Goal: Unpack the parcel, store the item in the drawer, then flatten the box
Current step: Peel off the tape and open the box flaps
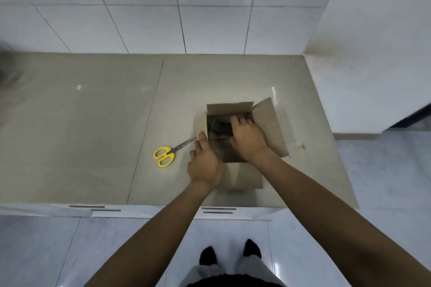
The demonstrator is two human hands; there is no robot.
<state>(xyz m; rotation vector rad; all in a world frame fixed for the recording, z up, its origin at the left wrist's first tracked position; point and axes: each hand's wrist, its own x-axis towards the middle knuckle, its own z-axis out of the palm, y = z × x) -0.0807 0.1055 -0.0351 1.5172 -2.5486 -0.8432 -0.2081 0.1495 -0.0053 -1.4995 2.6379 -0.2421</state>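
Black shoes (pixel 229 254) at 6 o'clock. Left hand (pixel 204 162) flat, steadying cardboard box (pixel 268 123); right hand (pixel 247 138) inside, grip unclear. Best lift the dark item (pixel 219 127) straight up.

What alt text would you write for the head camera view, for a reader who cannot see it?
A person's right hand reaches into an open cardboard box on a grey counter, touching a dark item inside, while the left hand rests with straight fingers against the box's left side. Yellow-handled scissors lie on the counter, left of the box.
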